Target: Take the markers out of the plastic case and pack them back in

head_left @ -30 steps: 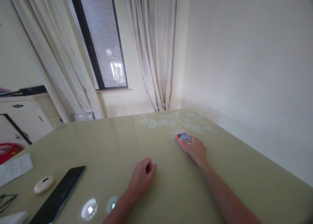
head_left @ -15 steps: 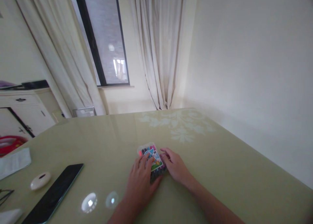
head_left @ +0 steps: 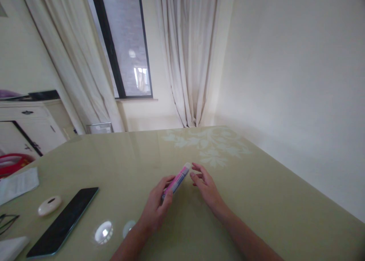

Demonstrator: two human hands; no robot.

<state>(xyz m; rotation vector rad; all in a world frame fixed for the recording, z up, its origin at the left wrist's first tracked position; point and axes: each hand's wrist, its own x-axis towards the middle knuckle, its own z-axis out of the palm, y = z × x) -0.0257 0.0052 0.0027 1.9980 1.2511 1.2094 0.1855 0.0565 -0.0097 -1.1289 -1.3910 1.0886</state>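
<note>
A glossy olive-green table (head_left: 128, 158) with a pale floral pattern spans the foreground. A flat, black, slab-shaped device (head_left: 64, 221) lies on it, well left of both hands. The right hand (head_left: 205, 186) is loosely spread and holds nothing. The left hand (head_left: 158, 200) grips a slim pink-and-blue case with a clear end (head_left: 178, 180), tilted above the table, its far end just beside the right fingertips. So the one-handed grasp is done; the case seems unopened, and what remains cannot be told.
</note>
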